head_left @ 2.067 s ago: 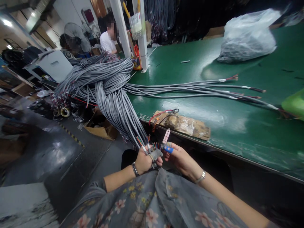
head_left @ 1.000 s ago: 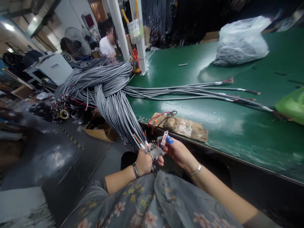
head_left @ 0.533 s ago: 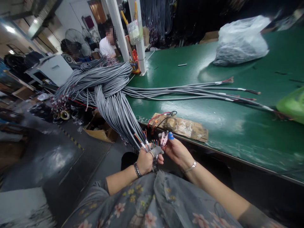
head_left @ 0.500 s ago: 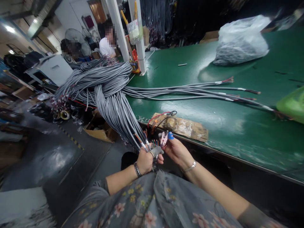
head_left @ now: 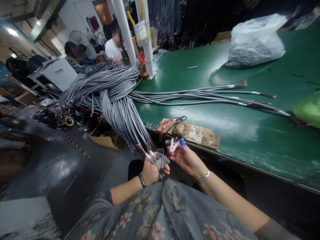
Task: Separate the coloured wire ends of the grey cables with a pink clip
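In the head view, my left hand (head_left: 151,171) is closed around the ends of grey cables (head_left: 149,158), whose thin coloured wires stick out above the fingers. Grey covers sit on some of its fingers. To its right, my right hand (head_left: 190,161) pinches a small pink clip-like tool (head_left: 173,146), its two arms spread in a V close to the wires. Blue tape wraps the right thumb tip. The tool's exact kind is unclear. From the left hand, the cables run up into a thick grey cable bundle (head_left: 122,110) hanging over the bench edge.
A wooden block (head_left: 200,136) with red and black leads lies at the edge of the green bench (head_left: 175,80). Several loose cables (head_left: 200,94) stretch rightward. A plastic bag (head_left: 255,43) and green bag (head_left: 308,110) lie beyond. A cardboard box (head_left: 106,136) stands below; another person (head_left: 113,48) sits behind.
My right hand has shifted slightly right, and the pink tool's arms now show spread wider. The left hand has turned a little, still holding the cables.
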`<move>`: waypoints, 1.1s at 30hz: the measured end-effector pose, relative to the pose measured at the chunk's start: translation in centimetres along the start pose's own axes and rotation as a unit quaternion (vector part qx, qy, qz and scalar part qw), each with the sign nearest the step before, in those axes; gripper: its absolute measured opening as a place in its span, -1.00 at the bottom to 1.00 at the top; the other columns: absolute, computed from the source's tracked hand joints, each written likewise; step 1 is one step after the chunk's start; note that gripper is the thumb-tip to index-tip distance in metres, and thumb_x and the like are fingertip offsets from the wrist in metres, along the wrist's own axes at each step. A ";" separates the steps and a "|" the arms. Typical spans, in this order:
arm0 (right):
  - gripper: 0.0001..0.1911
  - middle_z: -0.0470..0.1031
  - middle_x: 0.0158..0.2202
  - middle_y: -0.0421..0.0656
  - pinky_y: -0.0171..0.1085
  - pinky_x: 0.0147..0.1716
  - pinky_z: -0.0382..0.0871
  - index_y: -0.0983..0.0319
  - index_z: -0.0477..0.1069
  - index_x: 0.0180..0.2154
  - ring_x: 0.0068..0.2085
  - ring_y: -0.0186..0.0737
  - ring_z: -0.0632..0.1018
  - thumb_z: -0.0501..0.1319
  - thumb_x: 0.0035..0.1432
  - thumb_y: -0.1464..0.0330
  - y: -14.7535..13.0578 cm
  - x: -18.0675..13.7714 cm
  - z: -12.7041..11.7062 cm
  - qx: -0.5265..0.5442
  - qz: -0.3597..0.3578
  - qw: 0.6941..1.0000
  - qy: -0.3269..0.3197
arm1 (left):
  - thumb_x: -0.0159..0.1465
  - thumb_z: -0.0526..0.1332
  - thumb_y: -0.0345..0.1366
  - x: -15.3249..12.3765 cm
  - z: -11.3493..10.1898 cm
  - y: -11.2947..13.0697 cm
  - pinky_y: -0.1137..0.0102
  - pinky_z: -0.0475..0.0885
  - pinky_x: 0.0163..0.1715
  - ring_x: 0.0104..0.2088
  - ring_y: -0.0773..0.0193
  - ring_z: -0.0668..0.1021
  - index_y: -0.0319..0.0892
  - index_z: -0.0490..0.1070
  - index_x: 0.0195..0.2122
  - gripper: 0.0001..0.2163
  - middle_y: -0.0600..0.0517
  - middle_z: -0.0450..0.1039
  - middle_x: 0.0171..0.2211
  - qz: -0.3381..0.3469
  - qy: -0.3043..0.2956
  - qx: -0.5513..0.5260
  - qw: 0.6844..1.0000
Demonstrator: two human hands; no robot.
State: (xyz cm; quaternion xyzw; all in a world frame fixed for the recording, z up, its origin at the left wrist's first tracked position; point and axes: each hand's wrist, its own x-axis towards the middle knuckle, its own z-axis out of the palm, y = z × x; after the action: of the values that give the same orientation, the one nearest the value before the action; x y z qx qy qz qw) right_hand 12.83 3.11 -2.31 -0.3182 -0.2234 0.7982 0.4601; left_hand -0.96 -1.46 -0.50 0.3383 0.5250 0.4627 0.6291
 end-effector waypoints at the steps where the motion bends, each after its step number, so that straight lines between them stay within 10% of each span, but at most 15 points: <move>1: -0.59 0.47 -0.49 -0.18 -0.34 -0.51 0.31 0.20 0.51 -0.42 -0.49 -0.32 0.41 0.30 -0.05 -0.03 0.0 0.1 0.1 -0.007 -0.012 1.000 0.007 | -0.11 0.36 0.05 0.0 0.2 0.1 0.50 0.31 -0.73 -0.75 0.38 0.42 -0.23 0.36 -0.55 -0.59 0.08 0.36 -0.75 0.006 0.010 -0.006 1.000; 33: -0.66 0.50 -0.47 -0.25 -0.38 -0.47 0.33 0.14 0.50 -0.45 -0.47 -0.35 0.44 0.45 -0.24 0.08 0.7 -0.6 -0.5 0.108 0.048 0.992 0.036 | -0.10 0.38 0.09 0.1 -0.7 -1.2 0.49 0.32 -0.69 -0.72 0.37 0.43 -0.25 0.40 -0.54 -0.56 0.04 0.43 -0.70 0.016 0.006 -0.016 1.000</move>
State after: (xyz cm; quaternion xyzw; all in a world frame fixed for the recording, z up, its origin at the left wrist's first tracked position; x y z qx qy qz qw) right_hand 12.97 2.29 -2.98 -0.3057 -0.1031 0.8268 0.4607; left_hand -1.39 -1.78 -1.77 0.3342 0.5157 0.4829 0.6238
